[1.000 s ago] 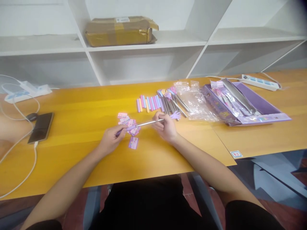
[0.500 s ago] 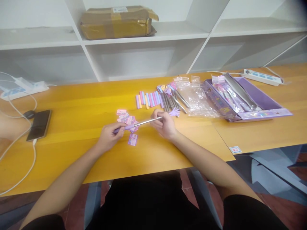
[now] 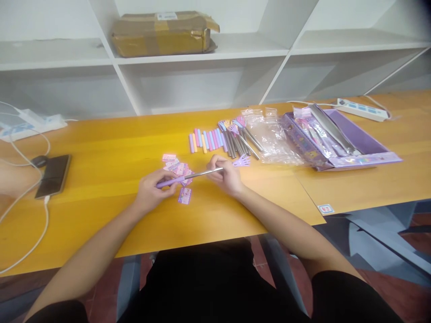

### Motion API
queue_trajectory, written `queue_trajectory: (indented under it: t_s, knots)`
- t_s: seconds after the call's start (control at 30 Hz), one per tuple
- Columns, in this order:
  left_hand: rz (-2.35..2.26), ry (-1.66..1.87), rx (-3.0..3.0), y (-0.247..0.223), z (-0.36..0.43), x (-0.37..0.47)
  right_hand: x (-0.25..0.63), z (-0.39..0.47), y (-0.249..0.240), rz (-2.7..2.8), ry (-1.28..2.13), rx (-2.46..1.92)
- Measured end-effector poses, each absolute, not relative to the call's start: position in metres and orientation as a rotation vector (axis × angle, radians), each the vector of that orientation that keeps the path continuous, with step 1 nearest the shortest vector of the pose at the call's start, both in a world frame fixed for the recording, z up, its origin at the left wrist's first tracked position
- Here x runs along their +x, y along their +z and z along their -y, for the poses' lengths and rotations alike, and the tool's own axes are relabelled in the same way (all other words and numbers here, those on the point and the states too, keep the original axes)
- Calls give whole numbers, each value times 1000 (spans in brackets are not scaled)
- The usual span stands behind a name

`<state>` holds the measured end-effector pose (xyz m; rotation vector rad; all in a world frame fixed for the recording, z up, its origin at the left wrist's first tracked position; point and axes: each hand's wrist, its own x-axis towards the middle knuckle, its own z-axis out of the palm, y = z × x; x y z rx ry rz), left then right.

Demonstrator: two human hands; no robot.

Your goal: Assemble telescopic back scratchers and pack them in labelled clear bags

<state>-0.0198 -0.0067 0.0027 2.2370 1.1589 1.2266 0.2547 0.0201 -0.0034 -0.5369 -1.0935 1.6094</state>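
Observation:
A back scratcher (image 3: 204, 172) with a purple handle, a metal rod and a purple hand-shaped head stretches between my two hands. My left hand (image 3: 153, 188) is closed around the purple handle end. Near the head, my right hand (image 3: 226, 175) grips the metal rod, its fingers wrapped round it. Under and beside the handle lie small printed pink cards (image 3: 178, 168), and one card (image 3: 185, 195) lies apart, closer to me. Beyond my hands is a row of pastel tubes (image 3: 208, 140), and beside it a pile of metal rods with coloured hand-shaped heads (image 3: 239, 137).
Clear plastic bags (image 3: 274, 139) lie right of the pile, against a purple display box (image 3: 362, 134) holding packaged items. A phone (image 3: 53, 176) with a white cable is at left. Power strips (image 3: 363, 110) sit along the back. A taped carton (image 3: 164, 33) rests on the shelf.
My left hand's fingers have loosened and shifted slightly along the purple handle. The back scratcher's head now shows turned flatter beside my right hand. The whole view has shifted slightly.

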Motion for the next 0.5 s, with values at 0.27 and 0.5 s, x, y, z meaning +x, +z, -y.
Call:
queue_trajectory:
  t_s: [0.27,0.5]
  knots:
    - [-1067,1218,2219,9,8,-22,259,-18,4,1152,1611,-539]
    - [-1237,1181,1818,3,4,-26,269,-28,19,1112,1568,-592]
